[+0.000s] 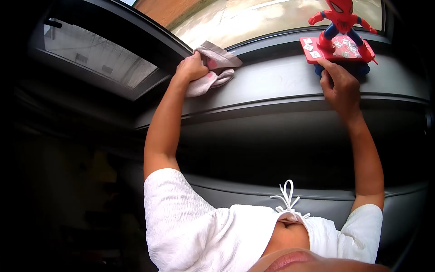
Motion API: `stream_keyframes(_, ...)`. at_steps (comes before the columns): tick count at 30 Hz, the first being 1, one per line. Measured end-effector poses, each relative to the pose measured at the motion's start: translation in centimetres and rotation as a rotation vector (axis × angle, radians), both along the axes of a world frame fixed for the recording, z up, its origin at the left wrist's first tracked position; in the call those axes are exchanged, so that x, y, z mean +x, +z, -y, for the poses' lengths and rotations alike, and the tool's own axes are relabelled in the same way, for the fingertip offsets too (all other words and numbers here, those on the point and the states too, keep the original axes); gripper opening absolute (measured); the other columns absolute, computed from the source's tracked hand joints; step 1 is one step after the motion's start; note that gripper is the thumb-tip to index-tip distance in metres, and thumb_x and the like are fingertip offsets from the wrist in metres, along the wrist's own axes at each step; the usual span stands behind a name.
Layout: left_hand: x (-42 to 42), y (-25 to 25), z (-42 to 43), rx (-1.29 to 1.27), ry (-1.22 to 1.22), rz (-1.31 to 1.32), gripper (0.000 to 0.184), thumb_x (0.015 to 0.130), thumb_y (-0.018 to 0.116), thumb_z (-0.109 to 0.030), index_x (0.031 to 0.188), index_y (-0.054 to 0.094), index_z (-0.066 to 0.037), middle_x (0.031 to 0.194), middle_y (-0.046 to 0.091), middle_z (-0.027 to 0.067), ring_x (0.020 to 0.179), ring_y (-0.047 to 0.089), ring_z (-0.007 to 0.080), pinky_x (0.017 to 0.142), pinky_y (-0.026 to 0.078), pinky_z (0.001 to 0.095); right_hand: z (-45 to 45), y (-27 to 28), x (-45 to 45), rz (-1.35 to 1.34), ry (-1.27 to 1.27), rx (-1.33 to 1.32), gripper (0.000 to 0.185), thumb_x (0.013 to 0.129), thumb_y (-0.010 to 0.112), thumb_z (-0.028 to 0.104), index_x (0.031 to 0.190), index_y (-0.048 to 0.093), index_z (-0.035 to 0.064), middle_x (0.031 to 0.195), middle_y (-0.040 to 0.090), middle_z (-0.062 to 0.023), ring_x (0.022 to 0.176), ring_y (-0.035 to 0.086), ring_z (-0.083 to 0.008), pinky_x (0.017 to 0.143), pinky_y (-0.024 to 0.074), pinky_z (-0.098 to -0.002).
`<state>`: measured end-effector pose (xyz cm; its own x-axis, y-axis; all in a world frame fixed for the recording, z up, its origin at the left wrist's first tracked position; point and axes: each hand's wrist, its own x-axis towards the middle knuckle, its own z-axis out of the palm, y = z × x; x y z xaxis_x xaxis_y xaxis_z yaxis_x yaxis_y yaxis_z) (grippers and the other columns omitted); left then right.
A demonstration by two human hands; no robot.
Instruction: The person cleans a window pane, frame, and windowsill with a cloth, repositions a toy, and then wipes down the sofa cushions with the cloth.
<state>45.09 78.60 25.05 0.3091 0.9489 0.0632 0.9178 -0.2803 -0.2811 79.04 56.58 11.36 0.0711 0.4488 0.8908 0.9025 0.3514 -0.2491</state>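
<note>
In the head view, my left hand (192, 68) is closed around a crumpled pale pink cloth (221, 59), which rests against the left part of the grey ledge (267, 81) below the windshield. My right hand (340, 85) pinches the front left edge of a red toy base (312, 49) with small white stickers on it. On that base stands a red and blue Spider-Man figure (339, 22), upright, its head cut off by the frame's top edge. Dark blue parts under the base touch the ledge.
Beyond the ledge is the windshield (272, 18), with bright ground outside. A side window (99, 54) in a dark frame lies to the left. Below the ledge runs a dark recess (272, 145), and a grey padded edge (331, 195) is near my body.
</note>
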Motion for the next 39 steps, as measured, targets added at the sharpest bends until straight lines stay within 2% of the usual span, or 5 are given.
stream_keyframes(8, -0.8, -0.5, -5.5, -0.234, 0.025, 0.329, 0.096, 0.065, 0.081, -0.039, 0.137, 0.044, 0.012, 0.133, 0.059, 0.0242, 0.128, 0.055, 0.0295, 0.105, 0.044, 0.0327, -0.6, -0.6, 0.1, -0.018, -0.005, 0.015, 0.031, 0.086, 0.062, 0.004, 0.116, 0.06, 0.0093, 0.084, 0.068, -0.0096, 0.071, 0.068, -0.0255, 0.063, 0.0555, -0.0375)
stream_keyframes(17, -1.2, -0.7, -5.0, -0.355, -0.072, 0.583, 0.054, 0.071, 0.077, -0.019, 0.12, 0.065, 0.0, 0.117, 0.068, 0.0139, 0.104, 0.065, 0.0196, 0.093, 0.05, 0.0299, -0.9, -1.0, 0.2, -0.02, -0.014, 0.021, 0.031, 0.085, 0.063, 0.004, 0.115, 0.06, 0.0093, 0.079, 0.065, -0.0087, 0.069, 0.067, -0.0243, 0.061, 0.055, -0.0376)
stream_keyframes(21, 2.4, -2.6, 1.3, -0.023, 0.094, -0.108, 0.065, 0.074, 0.071, -0.047, 0.117, 0.068, 0.002, 0.125, 0.062, 0.0262, 0.121, 0.059, 0.0373, 0.104, 0.046, 0.0405, -0.5, -0.5, 0.2, -0.02, -0.013, 0.01, 0.033, 0.084, 0.064, 0.004, 0.117, 0.061, 0.0091, 0.08, 0.066, -0.0088, 0.069, 0.067, -0.0245, 0.062, 0.0557, -0.0369)
stream_keyframes(34, 2.6, 0.6, -3.5, -0.305, 0.088, 0.021, 0.065, 0.068, 0.08, -0.043, 0.116, 0.07, 0.0, 0.126, 0.065, 0.0179, 0.118, 0.062, 0.0277, 0.097, 0.05, 0.0347, -0.8, -0.6, 0.3, 0.007, 0.007, 0.051, 0.033, 0.085, 0.063, 0.004, 0.118, 0.059, 0.0104, 0.082, 0.068, -0.0094, 0.069, 0.068, -0.0244, 0.061, 0.0559, -0.0365)
stream_keyframes(39, 1.0, 0.9, -4.5, -0.344, 0.087, 0.027, 0.079, 0.068, 0.079, -0.044, 0.128, 0.06, 0.004, 0.134, 0.059, 0.0198, 0.125, 0.057, 0.0282, 0.101, 0.047, 0.034, -0.6, -0.5, 0.2, -0.008, 0.018, 0.016, 0.034, 0.085, 0.062, 0.003, 0.118, 0.059, 0.0097, 0.08, 0.067, -0.0093, 0.067, 0.067, -0.0242, 0.061, 0.0555, -0.0362)
